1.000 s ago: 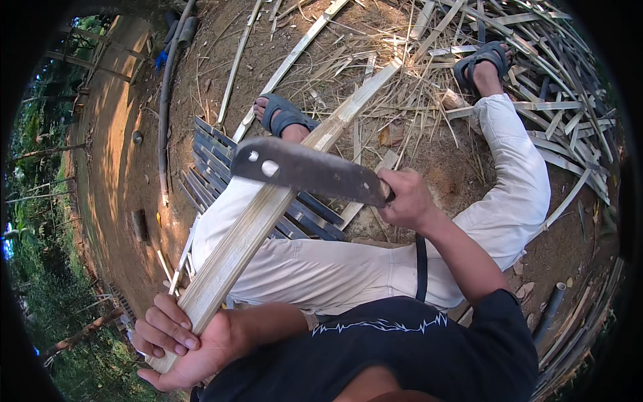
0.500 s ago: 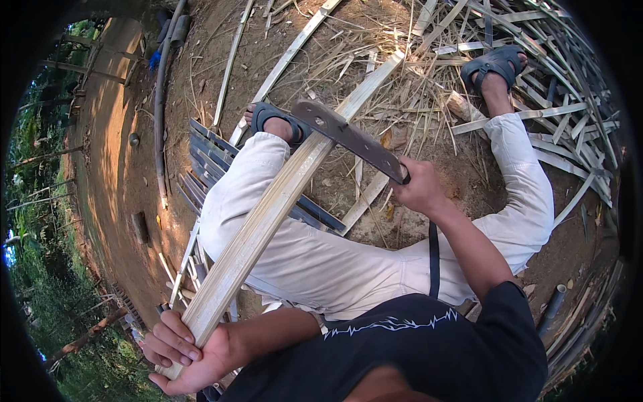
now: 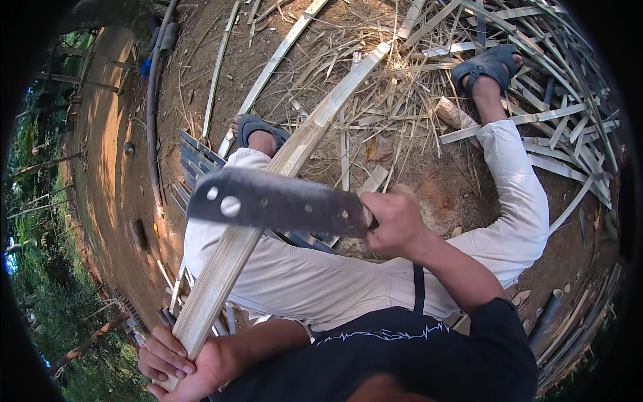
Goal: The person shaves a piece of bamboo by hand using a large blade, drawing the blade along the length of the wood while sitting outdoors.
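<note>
My left hand (image 3: 184, 365) is closed around the near end of a long, pale split bamboo strip (image 3: 218, 285). The strip slants away across my left thigh, its far end over the shavings between my feet. In my right hand (image 3: 400, 222) is a broad, dark cleaver (image 3: 284, 204) with several round holes in its blade. Its handle is mostly hidden in my fingers. The blade lies across the strip in view, covering part of it; whether it touches cannot be told. Some motion blur softens the blade's outline.
Bamboo shavings (image 3: 375, 100) litter the dirt between my sandalled feet. A heap of split strips (image 3: 569, 127) lies at the far right. Dark slats (image 3: 194, 157) sit beside my left leg, and a long pole (image 3: 153, 127) rests farther left. A short tube (image 3: 548, 311) is at the right.
The cleaver has come back toward me along the strip, and its blade now shows its broad face. My right hand has moved nearer and slightly left. My left hand keeps its hold.
</note>
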`<state>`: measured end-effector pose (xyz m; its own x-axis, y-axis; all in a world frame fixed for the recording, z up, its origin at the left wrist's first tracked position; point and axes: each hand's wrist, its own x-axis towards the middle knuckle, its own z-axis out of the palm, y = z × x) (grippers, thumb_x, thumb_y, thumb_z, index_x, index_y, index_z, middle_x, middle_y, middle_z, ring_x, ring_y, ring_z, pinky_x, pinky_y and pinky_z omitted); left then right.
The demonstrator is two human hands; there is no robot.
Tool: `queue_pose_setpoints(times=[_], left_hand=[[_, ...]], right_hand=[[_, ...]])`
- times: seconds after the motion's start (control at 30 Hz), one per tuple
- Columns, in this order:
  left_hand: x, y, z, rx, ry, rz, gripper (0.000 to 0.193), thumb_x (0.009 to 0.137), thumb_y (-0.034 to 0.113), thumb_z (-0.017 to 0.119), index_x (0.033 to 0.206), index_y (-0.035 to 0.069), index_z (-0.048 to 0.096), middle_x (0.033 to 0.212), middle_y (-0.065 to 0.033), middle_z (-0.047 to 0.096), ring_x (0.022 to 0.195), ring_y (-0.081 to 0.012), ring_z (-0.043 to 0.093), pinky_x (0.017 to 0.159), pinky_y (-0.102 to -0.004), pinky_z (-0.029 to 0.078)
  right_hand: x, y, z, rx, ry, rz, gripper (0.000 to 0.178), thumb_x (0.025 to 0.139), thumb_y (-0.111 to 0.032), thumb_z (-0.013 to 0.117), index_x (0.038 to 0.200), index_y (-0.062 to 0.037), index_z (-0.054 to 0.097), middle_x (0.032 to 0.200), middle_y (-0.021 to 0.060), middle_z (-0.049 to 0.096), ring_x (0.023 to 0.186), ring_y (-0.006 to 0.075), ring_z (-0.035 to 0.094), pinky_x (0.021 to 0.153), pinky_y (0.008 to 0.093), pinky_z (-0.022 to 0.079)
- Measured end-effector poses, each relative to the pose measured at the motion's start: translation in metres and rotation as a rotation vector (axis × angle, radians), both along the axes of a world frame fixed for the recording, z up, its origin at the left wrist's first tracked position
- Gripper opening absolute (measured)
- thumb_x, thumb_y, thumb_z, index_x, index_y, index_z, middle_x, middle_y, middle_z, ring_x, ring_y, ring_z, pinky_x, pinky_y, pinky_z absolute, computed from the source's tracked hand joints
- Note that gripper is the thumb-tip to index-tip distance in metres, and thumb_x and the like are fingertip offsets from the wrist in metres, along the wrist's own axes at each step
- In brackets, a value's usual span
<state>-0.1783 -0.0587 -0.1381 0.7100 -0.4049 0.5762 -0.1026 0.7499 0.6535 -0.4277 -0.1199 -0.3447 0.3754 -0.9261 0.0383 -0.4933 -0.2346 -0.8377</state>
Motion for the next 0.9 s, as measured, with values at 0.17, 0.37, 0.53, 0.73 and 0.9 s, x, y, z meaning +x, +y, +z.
queue_pose_setpoints(times=[0.17, 0.37, 0.53, 0.73, 0.9], left_hand=[[0.013, -0.003, 0.020, -0.024, 0.008, -0.046, 0.031, 0.082, 0.033, 0.044, 0.059, 0.017, 0.031, 0.048, 0.0019, 0.026, 0.040, -0.0104, 0.022, 0.043, -0.0261, 0.020], [0.006, -0.004, 0.082, 0.103, -0.165, 0.233, 0.041, 0.094, 0.040, 0.038, 0.060, 0.018, 0.029, 0.048, 0.0079, 0.016, 0.037, -0.0072, 0.018, 0.038, -0.0252, 0.023], [0.016, 0.016, 0.083, 0.055, -0.235, 0.070, 0.045, 0.096, 0.043, 0.035, 0.059, 0.018, 0.027, 0.048, 0.0073, 0.016, 0.037, -0.0077, 0.016, 0.038, -0.0238, 0.022], [0.009, 0.014, 0.071, -0.051, -0.107, -0.027, 0.045, 0.096, 0.044, 0.037, 0.060, 0.018, 0.029, 0.048, 0.0075, 0.017, 0.036, -0.0084, 0.016, 0.037, -0.0238, 0.023], [0.036, 0.026, 0.074, -0.012, -0.108, -0.115, 0.041, 0.091, 0.043, 0.041, 0.060, 0.017, 0.032, 0.048, 0.0037, 0.022, 0.038, -0.0095, 0.020, 0.040, -0.0245, 0.020]], right_hand=[[-0.001, -0.038, -0.023, 0.150, -0.047, -0.172, 0.018, 0.070, -0.013, 0.069, 0.079, -0.0021, 0.059, 0.068, 0.0181, 0.063, 0.065, 0.0387, 0.065, 0.063, 0.0474, 0.050], [0.001, -0.008, -0.003, 0.191, -0.010, -0.108, 0.021, 0.078, -0.015, 0.068, 0.087, 0.0016, 0.057, 0.068, 0.0202, 0.062, 0.066, 0.0411, 0.065, 0.063, 0.0479, 0.052], [0.035, 0.029, 0.025, 0.225, -0.140, 0.004, 0.035, 0.084, -0.022, 0.068, 0.097, 0.0063, 0.053, 0.081, 0.0244, 0.065, 0.071, 0.0437, 0.065, 0.066, 0.0493, 0.052], [0.046, 0.046, 0.039, -0.146, -0.214, 0.071, 0.033, 0.075, -0.020, 0.073, 0.092, -0.0018, 0.052, 0.072, 0.0121, 0.056, 0.066, 0.0353, 0.061, 0.062, 0.0444, 0.049], [0.029, 0.011, -0.039, 0.263, 0.045, -0.279, 0.021, 0.076, -0.018, 0.071, 0.083, -0.0026, 0.059, 0.068, 0.0179, 0.063, 0.067, 0.0364, 0.066, 0.061, 0.0456, 0.051]])
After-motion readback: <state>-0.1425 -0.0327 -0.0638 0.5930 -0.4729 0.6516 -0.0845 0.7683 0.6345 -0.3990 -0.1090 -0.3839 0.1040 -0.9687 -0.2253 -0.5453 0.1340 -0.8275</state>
